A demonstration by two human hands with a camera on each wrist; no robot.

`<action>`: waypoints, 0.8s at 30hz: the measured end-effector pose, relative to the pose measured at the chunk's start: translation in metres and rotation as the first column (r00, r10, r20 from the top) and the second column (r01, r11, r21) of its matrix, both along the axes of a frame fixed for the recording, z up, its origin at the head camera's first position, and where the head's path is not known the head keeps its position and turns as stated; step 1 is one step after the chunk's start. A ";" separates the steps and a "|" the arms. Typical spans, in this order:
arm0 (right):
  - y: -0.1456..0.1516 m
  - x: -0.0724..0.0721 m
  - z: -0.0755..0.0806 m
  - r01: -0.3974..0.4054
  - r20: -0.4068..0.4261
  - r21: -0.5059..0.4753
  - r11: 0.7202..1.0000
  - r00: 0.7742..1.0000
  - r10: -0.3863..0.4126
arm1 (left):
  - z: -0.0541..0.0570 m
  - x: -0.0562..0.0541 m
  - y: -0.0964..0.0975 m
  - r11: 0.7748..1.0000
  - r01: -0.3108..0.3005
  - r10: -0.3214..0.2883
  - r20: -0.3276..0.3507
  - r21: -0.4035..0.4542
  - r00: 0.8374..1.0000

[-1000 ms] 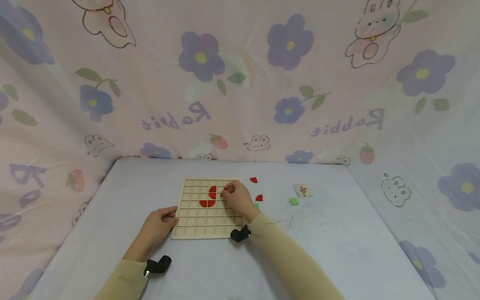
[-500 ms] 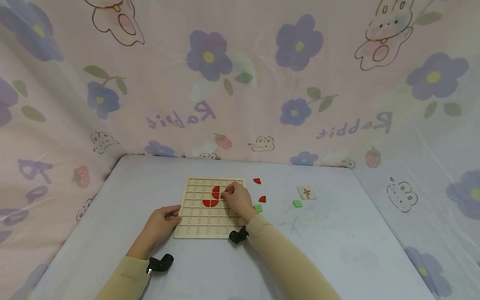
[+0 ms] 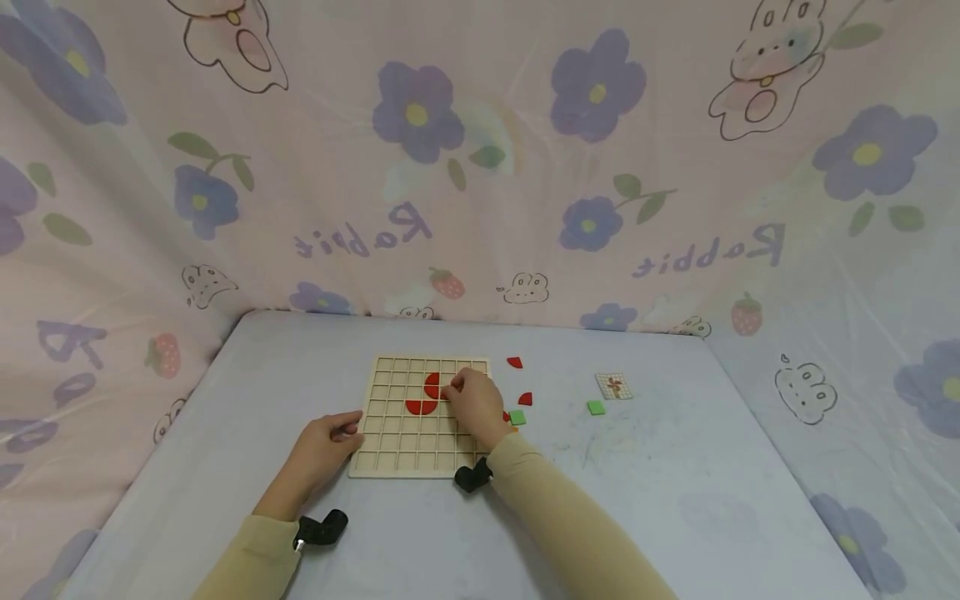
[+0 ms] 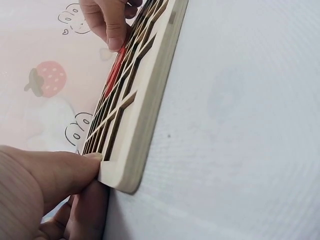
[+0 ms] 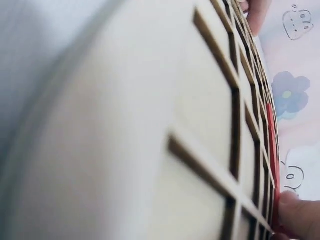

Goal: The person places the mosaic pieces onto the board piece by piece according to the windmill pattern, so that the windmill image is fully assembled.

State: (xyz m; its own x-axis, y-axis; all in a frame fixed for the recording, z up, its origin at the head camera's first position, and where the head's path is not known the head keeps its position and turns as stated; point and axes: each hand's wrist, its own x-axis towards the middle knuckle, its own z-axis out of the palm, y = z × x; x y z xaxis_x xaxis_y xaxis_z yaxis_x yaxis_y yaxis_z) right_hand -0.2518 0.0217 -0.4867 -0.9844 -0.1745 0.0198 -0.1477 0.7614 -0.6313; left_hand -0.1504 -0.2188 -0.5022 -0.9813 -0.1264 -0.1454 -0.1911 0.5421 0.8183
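Note:
A pale wooden grid board (image 3: 390, 443) lies flat on the table, with red quarter-circle pieces (image 3: 422, 407) set in cells around its middle. My left hand (image 3: 321, 452) holds the board's left edge; in the left wrist view its thumb (image 4: 75, 170) lies against the rim near a corner. My right hand (image 3: 478, 408) reaches over the board's right side, its thumb and fingertips pinching a red quarter-circle piece (image 3: 444, 393) at a cell beside the other red ones. The hand hides most of that piece. In the right wrist view the thumb (image 5: 300, 215) touches red.
Loose red quarter-circles (image 3: 514, 362) lie right of the board. A green square (image 3: 517, 417) sits by the right wrist, near partly hidden red and orange bits. Farther right are another green square (image 3: 596, 407) and a small patterned card (image 3: 614, 386). A printed curtain (image 3: 480, 200) stands behind.
The head view has shifted slightly. My right hand has moved a little toward me at the same spot, uncovering red and orange bits near its wrist. My left hand stays on the board's edge.

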 end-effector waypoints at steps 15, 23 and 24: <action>-0.004 -0.003 0.008 -0.026 -0.144 0.428 0.904 0.985 0.096 | 0.003 0.001 0.002 1.000 0.004 -0.004 -0.002 0.000 1.000; 0.008 0.002 0.017 -0.059 -0.025 0.198 0.978 0.998 0.065 | 0.001 0.001 0.002 1.000 0.006 -0.006 -0.003 -0.014 1.000; 0.011 0.003 0.020 -0.069 -0.008 0.151 0.986 0.997 0.071 | 0.000 0.001 0.002 1.000 0.006 -0.006 -0.006 -0.021 1.000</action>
State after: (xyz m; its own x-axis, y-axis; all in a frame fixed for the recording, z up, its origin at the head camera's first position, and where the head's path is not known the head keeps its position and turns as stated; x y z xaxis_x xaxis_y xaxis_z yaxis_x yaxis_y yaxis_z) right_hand -0.2490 0.0327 -0.4665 -0.9696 -0.2448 0.0010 -0.2114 0.8353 -0.5075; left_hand -0.1494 -0.2172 -0.5023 -0.9828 -0.1238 -0.1370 -0.1832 0.5599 0.8081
